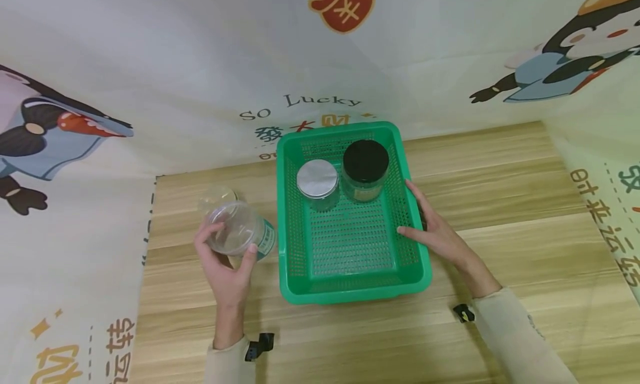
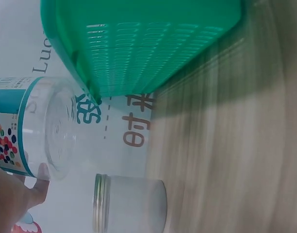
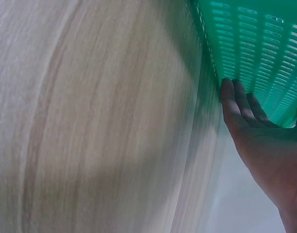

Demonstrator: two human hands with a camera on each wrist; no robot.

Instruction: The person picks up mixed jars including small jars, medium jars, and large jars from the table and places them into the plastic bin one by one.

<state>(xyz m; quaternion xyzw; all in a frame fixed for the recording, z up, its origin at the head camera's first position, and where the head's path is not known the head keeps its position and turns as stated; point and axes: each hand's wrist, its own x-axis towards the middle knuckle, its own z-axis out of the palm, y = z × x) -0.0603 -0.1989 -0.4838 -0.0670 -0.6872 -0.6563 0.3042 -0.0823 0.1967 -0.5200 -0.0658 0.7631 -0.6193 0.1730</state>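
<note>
My left hand (image 1: 227, 273) grips a clear plastic jar (image 1: 237, 228) with a teal label, thumb and fingers around its upper part. In the left wrist view this jar (image 2: 54, 126) hangs above the table, its clear base showing. The right hand (image 1: 440, 237) holds a green plastic basket (image 1: 295, 295) by its right side, thumb over the rim and fingers along the outer wall. Inside the basket, towards the back, stand a jar with a silver lid (image 1: 317, 178) and a jar with a black lid (image 1: 366, 160).
Another clear jar (image 2: 134, 204) with a gold-coloured lid stands on the wood-patterned table (image 1: 500, 217), just behind the held jar in the head view. A printed cloth (image 1: 200, 84) rises behind the table and along both sides.
</note>
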